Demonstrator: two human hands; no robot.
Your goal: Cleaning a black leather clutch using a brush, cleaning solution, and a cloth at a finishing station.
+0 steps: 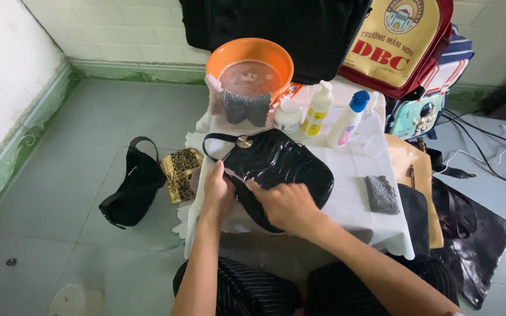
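A glossy black handbag (282, 164) with a round metal clasp lies flat on a small table covered with a white cloth (352, 199). My left hand (216, 192) rests on the bag's left edge, fingers curled around it. My right hand (285, 205) presses on the bag's near side, its fingers pinching the bag's edge close to the left hand. What exactly the fingertips grip is hard to tell.
An orange basin (250, 58) of water with a grey cloth (246, 107) over its rim stands at the back. A white jar (288, 115) and two bottles (317, 108) (346, 120) stand beside it. Another grey cloth (380, 194) lies right. Bags lie on the floor: black (131, 186), gold (181, 171).
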